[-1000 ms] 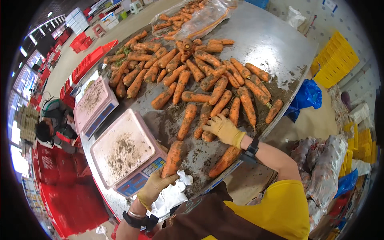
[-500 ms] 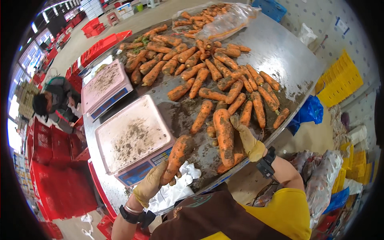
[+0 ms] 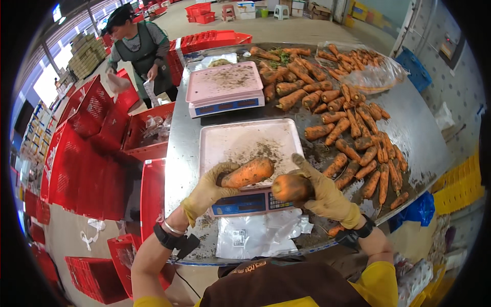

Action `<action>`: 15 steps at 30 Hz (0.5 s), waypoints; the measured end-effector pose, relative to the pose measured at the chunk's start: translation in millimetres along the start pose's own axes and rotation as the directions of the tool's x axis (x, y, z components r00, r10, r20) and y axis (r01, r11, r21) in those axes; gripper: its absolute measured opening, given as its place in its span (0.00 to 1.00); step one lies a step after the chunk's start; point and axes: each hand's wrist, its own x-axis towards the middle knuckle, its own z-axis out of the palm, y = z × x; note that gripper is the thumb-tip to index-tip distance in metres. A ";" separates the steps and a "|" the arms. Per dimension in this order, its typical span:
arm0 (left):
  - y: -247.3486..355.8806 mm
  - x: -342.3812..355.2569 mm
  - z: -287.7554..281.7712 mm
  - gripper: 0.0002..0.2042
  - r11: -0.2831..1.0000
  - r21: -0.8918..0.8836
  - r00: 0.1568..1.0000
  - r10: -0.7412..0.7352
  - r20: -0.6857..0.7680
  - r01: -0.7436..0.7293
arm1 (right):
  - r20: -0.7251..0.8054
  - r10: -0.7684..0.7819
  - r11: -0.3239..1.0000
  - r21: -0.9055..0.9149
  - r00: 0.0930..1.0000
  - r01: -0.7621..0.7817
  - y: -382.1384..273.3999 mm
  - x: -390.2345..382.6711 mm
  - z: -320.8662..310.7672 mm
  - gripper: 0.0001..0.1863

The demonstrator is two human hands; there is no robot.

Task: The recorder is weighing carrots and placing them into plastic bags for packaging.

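My gloved left hand is closed around a thick, dirt-flecked carrot. It holds the carrot over the front edge of the nearer weighing scale, whose white pan is strewn with soil. In my gloved right hand a second carrot is gripped, its blunt end turned toward the left hand. The two carrots are close but apart. Soil-covered carrots lie heaped to the right of the scales. White plastic bags rest flat on the table below the near scale.
A pink-topped scale stands beyond the near one. Behind the heap, a clear bag holds more carrots. Red crates stack left of the metal table, where a person in an apron stands. Yellow crates are at right.
My view has swung left. My right hand has lifted its carrot off the table and brought it over the near scale's front. My left hand, still holding its carrot, is there too.
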 end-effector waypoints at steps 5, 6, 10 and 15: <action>-15.8 31.0 -42.4 0.28 0.996 0.090 0.995 0.020 -0.101 -0.011 | 0.055 -0.358 0.736 -0.598 0.932 0.318 48.7 53.8 38.1 0.42; -21.7 40.2 -47.2 0.28 0.990 0.141 0.993 0.036 -0.109 -0.020 | 0.047 -0.375 0.739 -0.588 0.926 0.329 52.3 60.4 43.1 0.43; -34.4 76.5 -45.3 0.27 0.891 0.446 0.985 0.141 -0.097 -0.083 | 0.125 -0.305 0.664 -0.682 0.944 0.305 70.4 90.7 60.0 0.37; -42.4 87.8 -43.7 0.20 0.957 0.290 1.000 0.025 -0.015 -0.020 | 0.154 -0.279 0.645 -0.701 0.948 0.304 64.1 100.8 79.0 0.36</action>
